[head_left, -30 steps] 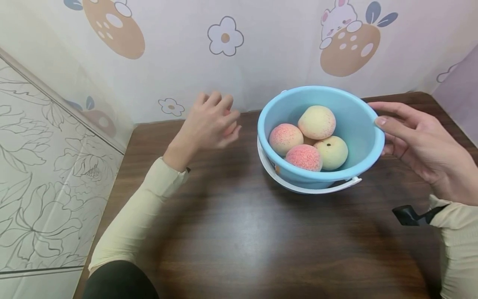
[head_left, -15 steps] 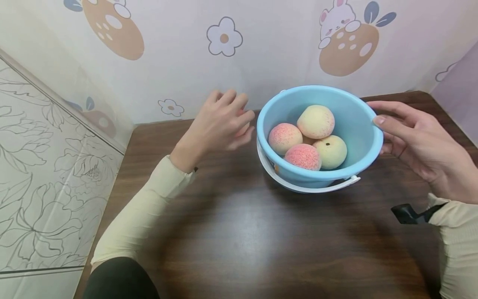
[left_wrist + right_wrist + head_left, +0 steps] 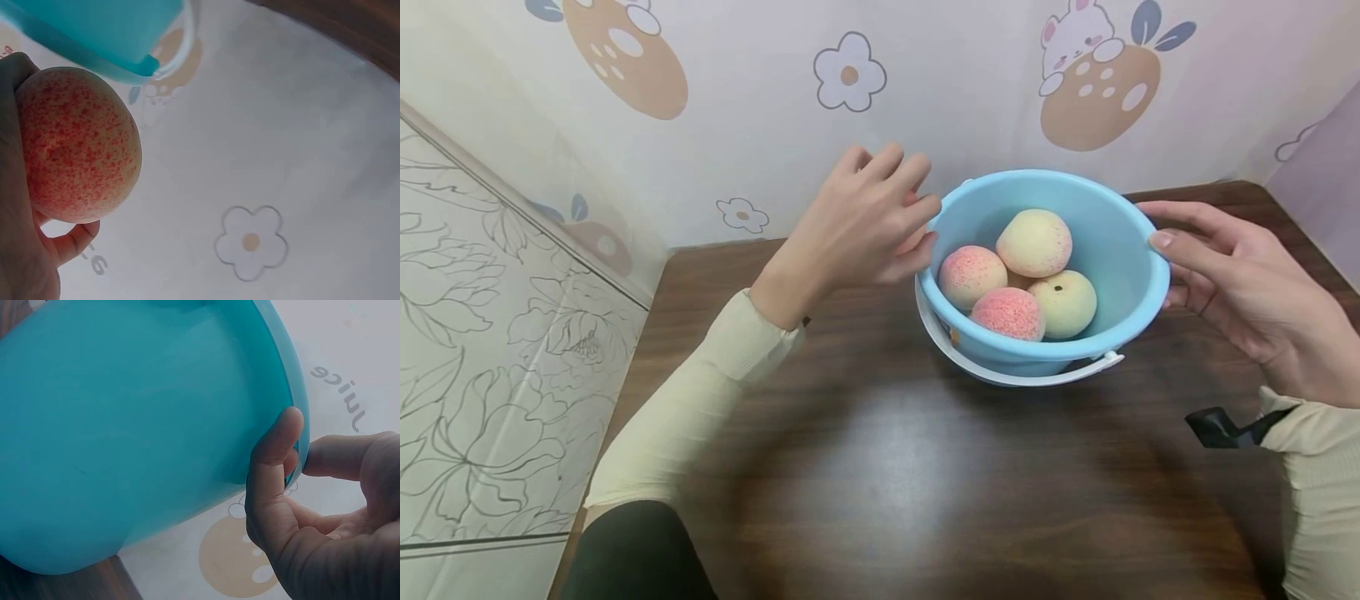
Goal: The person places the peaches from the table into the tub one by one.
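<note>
My left hand (image 3: 868, 221) grips a red-speckled peach (image 3: 81, 147), holding it in the air by the left rim of a light blue bucket (image 3: 1123, 267). In the head view the fingers hide most of that peach. Several peaches lie inside the bucket, among them a pale yellow peach (image 3: 1034, 242) at the back and a pink peach (image 3: 1007, 314) at the front. With thumb and fingers, my right hand (image 3: 1262, 287) pinches the bucket's right rim, which the right wrist view shows close up. The bucket stands upright.
A white handle (image 3: 1000, 380) hangs down along the bucket's front. Under it is a dark brown wooden table (image 3: 880, 483). Behind rises a wall (image 3: 760, 83) with a cartoon print, and white floral panels (image 3: 490, 375) stand at the left.
My left hand has moved right and up with the peach, from apart from the bucket to its left rim. The right hand and the bucket have stayed in place.
</note>
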`<act>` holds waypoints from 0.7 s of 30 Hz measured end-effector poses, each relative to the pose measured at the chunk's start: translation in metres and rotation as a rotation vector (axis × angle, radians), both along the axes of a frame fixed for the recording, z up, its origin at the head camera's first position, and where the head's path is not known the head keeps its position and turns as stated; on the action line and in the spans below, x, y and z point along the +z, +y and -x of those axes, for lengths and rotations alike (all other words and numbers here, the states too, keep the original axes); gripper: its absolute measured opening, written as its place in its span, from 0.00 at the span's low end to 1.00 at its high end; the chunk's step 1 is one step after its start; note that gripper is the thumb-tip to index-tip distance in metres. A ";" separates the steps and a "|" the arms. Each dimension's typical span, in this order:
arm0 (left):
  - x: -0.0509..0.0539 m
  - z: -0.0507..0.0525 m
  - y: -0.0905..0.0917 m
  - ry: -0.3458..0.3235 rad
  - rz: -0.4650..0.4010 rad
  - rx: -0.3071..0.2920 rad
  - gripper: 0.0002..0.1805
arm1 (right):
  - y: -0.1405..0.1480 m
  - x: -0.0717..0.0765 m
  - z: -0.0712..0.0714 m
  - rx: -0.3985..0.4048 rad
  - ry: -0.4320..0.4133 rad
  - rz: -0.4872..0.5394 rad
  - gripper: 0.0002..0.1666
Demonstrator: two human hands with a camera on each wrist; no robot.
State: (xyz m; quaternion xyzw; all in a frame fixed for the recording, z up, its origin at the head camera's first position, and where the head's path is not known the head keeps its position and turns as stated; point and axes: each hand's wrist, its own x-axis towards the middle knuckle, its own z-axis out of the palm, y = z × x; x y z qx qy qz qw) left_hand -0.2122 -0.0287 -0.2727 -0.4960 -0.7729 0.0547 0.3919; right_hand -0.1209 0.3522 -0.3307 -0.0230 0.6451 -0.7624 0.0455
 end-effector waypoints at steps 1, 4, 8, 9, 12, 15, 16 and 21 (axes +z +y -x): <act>0.003 -0.001 0.002 -0.012 0.002 0.000 0.17 | 0.000 0.000 0.000 -0.001 0.000 0.000 0.25; 0.009 -0.004 0.011 -0.055 0.008 -0.011 0.17 | 0.000 -0.001 0.000 0.000 0.003 0.007 0.25; 0.014 -0.008 0.023 -0.109 0.029 -0.029 0.16 | 0.001 -0.001 0.001 0.006 0.016 0.014 0.25; 0.015 -0.009 0.026 -0.119 0.037 -0.032 0.17 | 0.001 -0.002 0.001 0.009 0.019 0.015 0.25; 0.016 -0.010 0.034 -0.151 0.060 -0.035 0.18 | 0.001 -0.002 0.002 0.015 0.023 0.020 0.25; 0.015 -0.010 0.042 -0.195 0.067 -0.045 0.19 | 0.001 -0.002 0.002 0.020 0.020 0.028 0.25; 0.015 -0.009 0.044 -0.217 0.068 -0.050 0.18 | 0.001 -0.002 0.002 0.022 0.020 0.034 0.25; 0.010 -0.008 0.054 -0.338 0.063 -0.073 0.17 | 0.001 -0.001 0.002 0.031 0.022 0.046 0.25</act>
